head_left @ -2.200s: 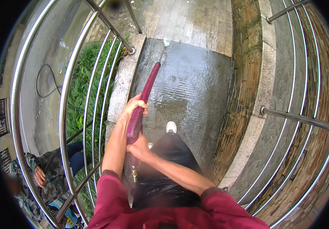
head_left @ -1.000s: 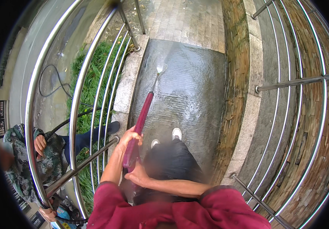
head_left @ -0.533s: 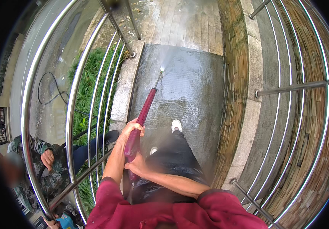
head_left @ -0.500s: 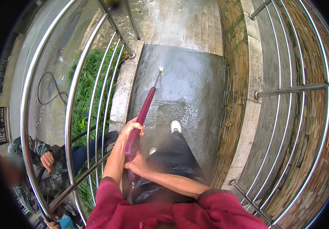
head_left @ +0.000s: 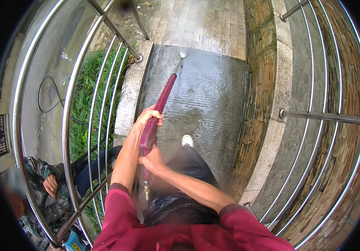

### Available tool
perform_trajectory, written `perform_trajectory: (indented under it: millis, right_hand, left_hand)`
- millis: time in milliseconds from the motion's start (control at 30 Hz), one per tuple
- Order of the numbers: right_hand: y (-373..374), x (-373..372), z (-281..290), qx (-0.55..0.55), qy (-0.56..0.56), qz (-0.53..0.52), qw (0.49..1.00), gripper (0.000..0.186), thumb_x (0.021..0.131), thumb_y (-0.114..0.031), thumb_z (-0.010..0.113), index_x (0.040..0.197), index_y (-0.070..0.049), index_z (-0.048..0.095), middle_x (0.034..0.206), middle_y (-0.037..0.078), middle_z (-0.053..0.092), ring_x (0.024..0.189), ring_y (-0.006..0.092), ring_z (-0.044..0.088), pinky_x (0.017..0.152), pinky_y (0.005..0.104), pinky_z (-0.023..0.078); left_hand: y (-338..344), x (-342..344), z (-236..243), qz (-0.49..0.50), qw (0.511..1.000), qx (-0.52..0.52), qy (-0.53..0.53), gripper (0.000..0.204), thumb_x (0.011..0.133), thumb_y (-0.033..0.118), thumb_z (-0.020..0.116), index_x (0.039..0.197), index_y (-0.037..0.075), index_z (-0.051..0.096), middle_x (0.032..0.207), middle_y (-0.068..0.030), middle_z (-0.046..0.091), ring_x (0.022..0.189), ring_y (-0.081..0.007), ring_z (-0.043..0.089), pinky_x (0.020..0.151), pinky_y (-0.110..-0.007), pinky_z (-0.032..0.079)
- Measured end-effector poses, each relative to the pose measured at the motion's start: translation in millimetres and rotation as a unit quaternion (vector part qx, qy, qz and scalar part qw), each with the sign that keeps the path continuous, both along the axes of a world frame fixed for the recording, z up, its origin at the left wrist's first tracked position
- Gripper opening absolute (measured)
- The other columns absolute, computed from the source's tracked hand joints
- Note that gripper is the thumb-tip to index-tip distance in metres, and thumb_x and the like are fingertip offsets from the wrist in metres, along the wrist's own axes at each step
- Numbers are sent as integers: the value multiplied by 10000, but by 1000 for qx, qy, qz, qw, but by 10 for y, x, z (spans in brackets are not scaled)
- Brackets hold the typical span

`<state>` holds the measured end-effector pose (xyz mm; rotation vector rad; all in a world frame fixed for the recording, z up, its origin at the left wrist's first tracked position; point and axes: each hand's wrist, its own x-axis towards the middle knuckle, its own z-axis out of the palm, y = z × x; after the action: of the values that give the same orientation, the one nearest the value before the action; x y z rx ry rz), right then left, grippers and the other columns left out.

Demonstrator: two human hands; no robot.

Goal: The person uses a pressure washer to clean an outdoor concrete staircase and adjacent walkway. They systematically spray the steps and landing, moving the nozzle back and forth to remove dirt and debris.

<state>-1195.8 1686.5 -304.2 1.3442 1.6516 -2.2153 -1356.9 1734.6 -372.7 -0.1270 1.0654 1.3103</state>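
Note:
A dark red pressure washer gun [head_left: 166,93] points ahead and slightly right, and white water sprays from its thin metal nozzle onto the wet ramp [head_left: 205,90]. My left hand [head_left: 148,117] wraps round the front part of the gun's body. Lower down, my right hand [head_left: 151,159] grips the rear handle, its fingers partly hidden behind the gun. A brass hose fitting [head_left: 147,188] shows below the handle, beside my dark wet trousers. One white shoe [head_left: 187,140] stands on the ramp.
Steel railings [head_left: 67,113] run along the left, with grass [head_left: 89,90] behind. A person in camouflage [head_left: 48,182] sits beyond them, near a blue object [head_left: 74,242]. A black hose [head_left: 42,94] lies on the pavement. A stone wall [head_left: 257,96] and another railing [head_left: 326,117] border the right.
The gun has moved forward and a little right, its spray now near the ramp's far edge. Both hands have moved forward with it. The brass fitting shows more plainly.

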Motion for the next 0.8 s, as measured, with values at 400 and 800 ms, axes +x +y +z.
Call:
perform_trajectory:
  millis: [400, 800]
  right_hand:
    - [-806, 536, 355, 8, 39, 15, 999, 603, 598, -102, 716, 1152, 41, 524, 989, 289, 645, 975, 438, 643, 845, 463, 519]
    - [-1972, 920, 358, 39, 13, 31, 999, 624, 615, -167, 738, 1146, 70, 511, 1014, 311, 648, 1016, 449, 638, 880, 473, 512]
  left_hand:
    - [-1025, 513, 164, 30, 996, -35, -73, 674, 636, -54, 605, 1292, 73, 518, 870, -101, 562, 630, -175, 588, 524, -311, 517]
    - [-2018, 914, 302, -1, 999, 1, -32, 583, 682, -50, 597, 1251, 51, 523, 873, -111, 553, 617, -184, 553, 523, -335, 475]
